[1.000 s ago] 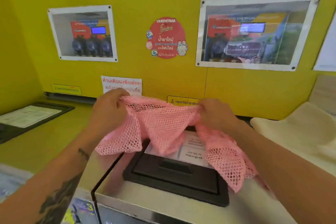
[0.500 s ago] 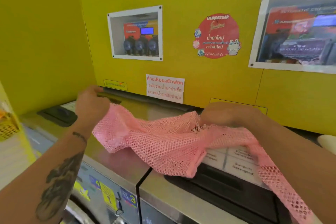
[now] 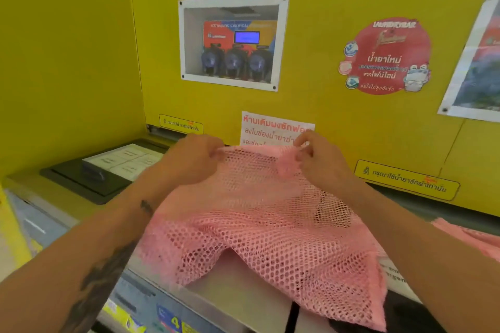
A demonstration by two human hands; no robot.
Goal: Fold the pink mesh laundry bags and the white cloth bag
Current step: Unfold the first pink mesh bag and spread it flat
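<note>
A pink mesh laundry bag (image 3: 259,227) hangs from both my hands over the steel top of a washing machine (image 3: 238,295). My left hand (image 3: 194,159) pinches the bag's upper left corner. My right hand (image 3: 322,159) pinches the upper edge a little to the right, with a bunched bit of mesh between the fingers. The bag's lower part drapes loosely onto the machine top. A second piece of pink mesh (image 3: 470,238) lies at the right edge, partly behind my right forearm. No white cloth bag shows in this view.
A yellow wall (image 3: 311,105) with stickers and a window on dosing pumps stands right behind the machines. A black detergent lid (image 3: 89,178) with a label sits on the left machine. Another black lid (image 3: 400,316) lies under the bag's lower right.
The view has swung left and closer. Both hands have come nearer together and lifted the bag's top edge, so the mesh now hangs spread between them instead of stretched sideways.
</note>
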